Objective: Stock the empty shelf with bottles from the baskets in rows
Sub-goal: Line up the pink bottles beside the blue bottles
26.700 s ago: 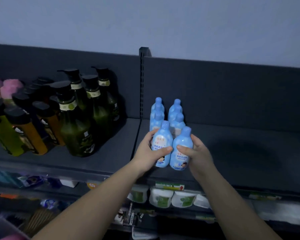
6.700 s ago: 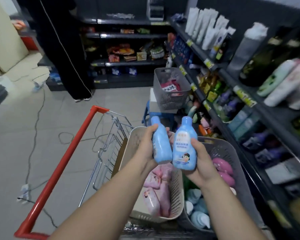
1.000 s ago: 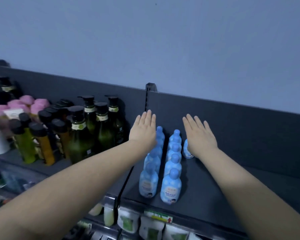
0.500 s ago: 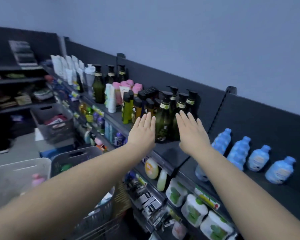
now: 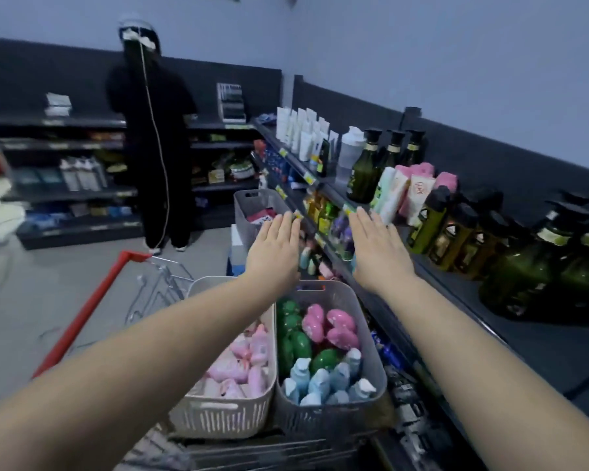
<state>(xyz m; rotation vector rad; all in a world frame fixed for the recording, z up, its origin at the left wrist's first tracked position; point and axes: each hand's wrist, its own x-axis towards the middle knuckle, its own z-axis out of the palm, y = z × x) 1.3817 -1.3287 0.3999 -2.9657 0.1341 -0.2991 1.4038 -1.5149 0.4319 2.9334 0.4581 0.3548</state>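
While the left hand (image 5: 274,253) and right hand (image 5: 378,253) are held flat and empty at 12 o'clock, blue bottles (image 5: 320,382) are kept in the grey basket (image 5: 323,419) at 6 o'clock; their labels cannot be read.

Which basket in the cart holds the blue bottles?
The grey basket, on the right: blue bottles lie at its near end. The white basket beside it holds only pink bottles.
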